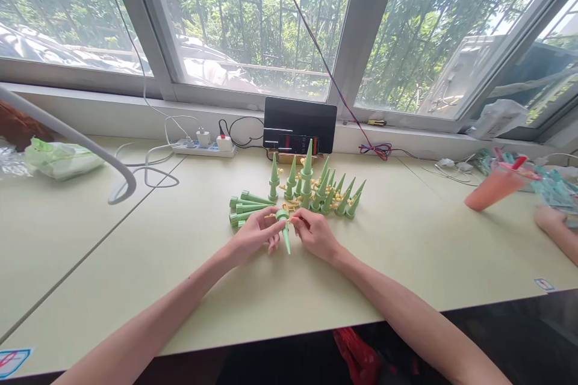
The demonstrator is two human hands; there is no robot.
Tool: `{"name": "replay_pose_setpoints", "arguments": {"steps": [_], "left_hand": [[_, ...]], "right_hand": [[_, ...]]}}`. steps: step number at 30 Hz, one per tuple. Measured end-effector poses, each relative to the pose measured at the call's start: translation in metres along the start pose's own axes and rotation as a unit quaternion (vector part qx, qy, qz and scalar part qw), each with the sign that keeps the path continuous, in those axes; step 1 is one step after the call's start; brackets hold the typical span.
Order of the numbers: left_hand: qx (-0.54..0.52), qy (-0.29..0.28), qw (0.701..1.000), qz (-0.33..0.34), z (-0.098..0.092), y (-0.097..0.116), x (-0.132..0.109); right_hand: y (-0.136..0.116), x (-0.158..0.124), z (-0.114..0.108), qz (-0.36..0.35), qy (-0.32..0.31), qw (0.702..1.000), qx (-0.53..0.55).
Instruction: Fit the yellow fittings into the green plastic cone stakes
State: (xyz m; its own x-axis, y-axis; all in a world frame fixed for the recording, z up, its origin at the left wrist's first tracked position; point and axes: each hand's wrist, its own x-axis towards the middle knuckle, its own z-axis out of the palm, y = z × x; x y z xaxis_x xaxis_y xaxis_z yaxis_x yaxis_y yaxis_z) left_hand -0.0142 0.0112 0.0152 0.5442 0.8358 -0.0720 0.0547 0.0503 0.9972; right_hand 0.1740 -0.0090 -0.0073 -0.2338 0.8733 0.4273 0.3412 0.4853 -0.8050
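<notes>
My left hand [256,233] and my right hand [315,233] meet over the pale green table [180,264], both pinched on one green cone-shaped spike [285,232] whose tip points toward me. A small yellow part [272,215] sticks out by my left fingers. Just behind my hands lies a cluster of green spikes [316,189], several standing upright, with small yellow pieces [293,201] scattered among them. To the left of the cluster, several spikes [246,207] lie flat on their sides.
A black tablet with a phone [298,126] leans against the window sill. A power strip [205,145] with cables sits to its left, a white curved tube [81,141] and a green packet [58,157] further left. Another person's hand [553,222] and a tilted pink cup [497,183] are at right.
</notes>
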Motion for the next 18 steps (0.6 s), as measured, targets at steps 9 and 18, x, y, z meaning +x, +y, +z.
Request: {"name": "replay_pose_setpoints", "arguments": {"steps": [9, 18], "left_hand": [[0.128, 0.032, 0.989, 0.066, 0.0018, -0.0021, -0.0029], [0.223, 0.058, 0.965, 0.122, 0.0024, -0.0075, -0.0027]], "right_hand": [[0.0065, -0.0002, 0.0023, 0.009, -0.001, 1.0, -0.015], [0.0053, 0.0, 0.0024, 0.017, 0.001, 1.0, -0.017]]}}
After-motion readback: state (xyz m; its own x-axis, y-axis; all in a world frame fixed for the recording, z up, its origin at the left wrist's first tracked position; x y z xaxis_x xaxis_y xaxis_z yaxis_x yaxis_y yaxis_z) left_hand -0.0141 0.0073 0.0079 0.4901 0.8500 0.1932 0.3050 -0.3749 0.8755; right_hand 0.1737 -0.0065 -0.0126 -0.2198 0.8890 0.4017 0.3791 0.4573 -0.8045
